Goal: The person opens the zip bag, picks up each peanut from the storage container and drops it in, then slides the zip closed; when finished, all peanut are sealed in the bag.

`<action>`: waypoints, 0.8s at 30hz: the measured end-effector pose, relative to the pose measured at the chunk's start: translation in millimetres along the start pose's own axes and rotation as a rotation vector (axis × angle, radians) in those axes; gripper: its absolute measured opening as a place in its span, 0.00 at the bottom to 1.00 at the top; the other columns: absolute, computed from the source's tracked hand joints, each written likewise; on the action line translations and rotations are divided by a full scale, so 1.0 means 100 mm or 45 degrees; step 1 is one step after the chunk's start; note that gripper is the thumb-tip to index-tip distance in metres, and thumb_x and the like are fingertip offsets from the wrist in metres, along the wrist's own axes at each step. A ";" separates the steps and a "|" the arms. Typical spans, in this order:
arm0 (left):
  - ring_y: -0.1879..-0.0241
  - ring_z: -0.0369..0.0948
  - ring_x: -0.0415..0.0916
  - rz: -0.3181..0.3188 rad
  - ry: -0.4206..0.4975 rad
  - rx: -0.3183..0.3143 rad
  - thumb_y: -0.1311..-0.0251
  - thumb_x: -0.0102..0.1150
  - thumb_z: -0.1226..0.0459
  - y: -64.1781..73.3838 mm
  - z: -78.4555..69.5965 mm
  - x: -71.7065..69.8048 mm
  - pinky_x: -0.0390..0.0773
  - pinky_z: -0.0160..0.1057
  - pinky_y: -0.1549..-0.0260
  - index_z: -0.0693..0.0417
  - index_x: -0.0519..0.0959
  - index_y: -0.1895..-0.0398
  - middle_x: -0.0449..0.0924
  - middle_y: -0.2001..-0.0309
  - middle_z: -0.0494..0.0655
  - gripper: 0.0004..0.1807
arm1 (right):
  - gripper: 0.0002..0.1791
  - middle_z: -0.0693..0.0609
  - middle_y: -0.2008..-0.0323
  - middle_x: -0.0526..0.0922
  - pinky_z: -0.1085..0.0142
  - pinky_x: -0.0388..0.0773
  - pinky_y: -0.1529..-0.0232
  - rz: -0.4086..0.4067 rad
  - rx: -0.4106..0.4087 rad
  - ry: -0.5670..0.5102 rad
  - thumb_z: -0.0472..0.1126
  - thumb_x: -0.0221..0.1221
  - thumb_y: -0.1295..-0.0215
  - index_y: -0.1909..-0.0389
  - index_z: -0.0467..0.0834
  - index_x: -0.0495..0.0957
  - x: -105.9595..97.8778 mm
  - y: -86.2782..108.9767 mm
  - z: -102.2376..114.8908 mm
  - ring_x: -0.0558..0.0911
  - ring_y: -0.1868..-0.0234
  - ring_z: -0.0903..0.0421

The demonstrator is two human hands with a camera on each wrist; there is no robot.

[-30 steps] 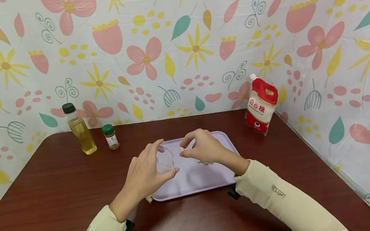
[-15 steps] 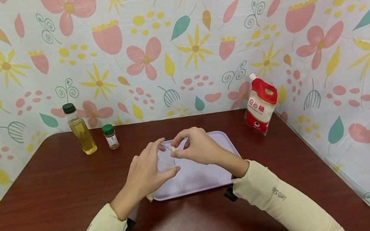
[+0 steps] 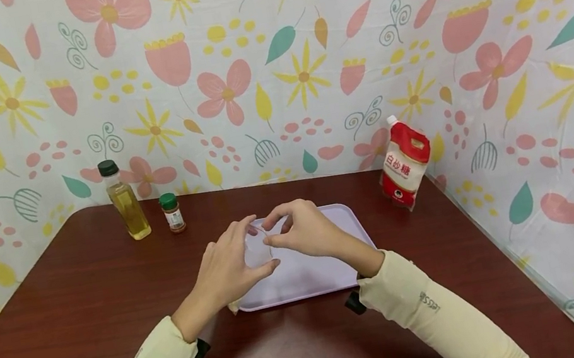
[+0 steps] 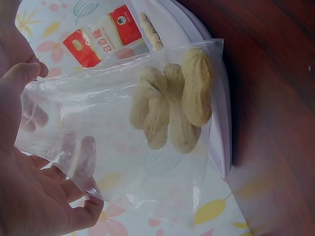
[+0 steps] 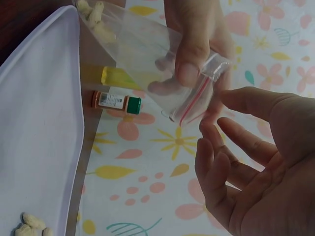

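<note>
My left hand [image 3: 220,274] holds a clear zip bag [image 4: 118,118] with a red seal line, thumb and fingers spread to either side of its mouth. Several unshelled peanuts [image 4: 198,88] lie bunched at the bag's far end, which overlaps the tray's edge in the left wrist view. Right at the bag's mouth is my right hand [image 5: 275,162], its thumb and fingers apart and bent loosely, with nothing showing between them. Beneath both hands lies a pale lilac tray [image 3: 309,274]. More loose peanuts [image 5: 33,221] rest on it, hidden behind my right hand in the head view.
At the back left of the dark wooden table [image 3: 111,293] stand an oil bottle [image 3: 128,210] and a small green-capped spice jar [image 3: 173,215]. A red and white sugar bag [image 3: 404,164] stands at the back right. Flower-patterned cloth [image 3: 260,94] hangs behind.
My right hand has moved left from over the tray to the bag's mouth. The peanut it pinched earlier no longer shows in its fingers. My left hand has stayed almost still.
</note>
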State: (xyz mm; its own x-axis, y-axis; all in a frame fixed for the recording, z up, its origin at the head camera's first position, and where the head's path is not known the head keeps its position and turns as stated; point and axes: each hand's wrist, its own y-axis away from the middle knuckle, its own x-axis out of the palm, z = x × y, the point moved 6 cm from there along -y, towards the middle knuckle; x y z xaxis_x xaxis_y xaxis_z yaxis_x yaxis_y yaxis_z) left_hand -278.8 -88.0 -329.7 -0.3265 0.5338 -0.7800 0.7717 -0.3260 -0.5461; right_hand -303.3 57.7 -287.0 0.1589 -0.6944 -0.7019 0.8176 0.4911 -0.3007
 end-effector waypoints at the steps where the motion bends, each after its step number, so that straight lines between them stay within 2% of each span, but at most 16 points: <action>1: 0.57 0.40 0.76 0.000 0.000 0.001 0.52 0.71 0.41 0.00 0.00 0.00 0.70 0.40 0.70 0.54 0.67 0.33 0.78 0.53 0.41 0.47 | 0.10 0.54 0.62 0.87 0.65 0.79 0.73 -0.007 0.005 -0.003 0.39 0.71 0.45 0.62 0.43 0.87 -0.01 0.00 -0.02 0.82 0.70 0.58; 11: 0.59 0.39 0.75 0.002 -0.011 -0.004 0.53 0.72 0.41 0.00 0.01 0.01 0.71 0.41 0.69 0.55 0.68 0.33 0.78 0.53 0.41 0.47 | 0.07 0.51 0.61 0.86 0.63 0.79 0.75 -0.038 0.082 -0.029 0.38 0.69 0.43 0.63 0.45 0.87 -0.10 0.07 -0.34 0.83 0.69 0.52; 19: 0.57 0.39 0.75 0.010 0.001 -0.014 0.52 0.70 0.41 0.01 0.03 0.03 0.70 0.42 0.68 0.53 0.67 0.33 0.78 0.53 0.41 0.46 | 0.05 0.52 0.64 0.87 0.63 0.80 0.68 -0.046 0.150 0.058 0.37 0.70 0.45 0.66 0.44 0.87 -0.13 0.12 -0.74 0.83 0.68 0.52; 24: 0.56 0.39 0.75 0.016 0.008 -0.020 0.52 0.70 0.41 0.01 0.03 0.03 0.70 0.42 0.67 0.53 0.67 0.32 0.78 0.53 0.41 0.46 | 0.06 0.51 0.68 0.88 0.62 0.81 0.65 -0.024 0.123 0.135 0.35 0.71 0.46 0.67 0.40 0.87 -0.15 0.14 -0.96 0.85 0.66 0.50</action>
State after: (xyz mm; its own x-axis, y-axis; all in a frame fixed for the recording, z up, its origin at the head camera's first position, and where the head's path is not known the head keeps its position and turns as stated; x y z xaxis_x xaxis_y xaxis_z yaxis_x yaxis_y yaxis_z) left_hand -280.4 -89.5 -333.4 -0.3131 0.5345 -0.7851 0.7845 -0.3204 -0.5310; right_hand -347.0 125.8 -342.6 0.0876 -0.6410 -0.7625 0.8701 0.4219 -0.2547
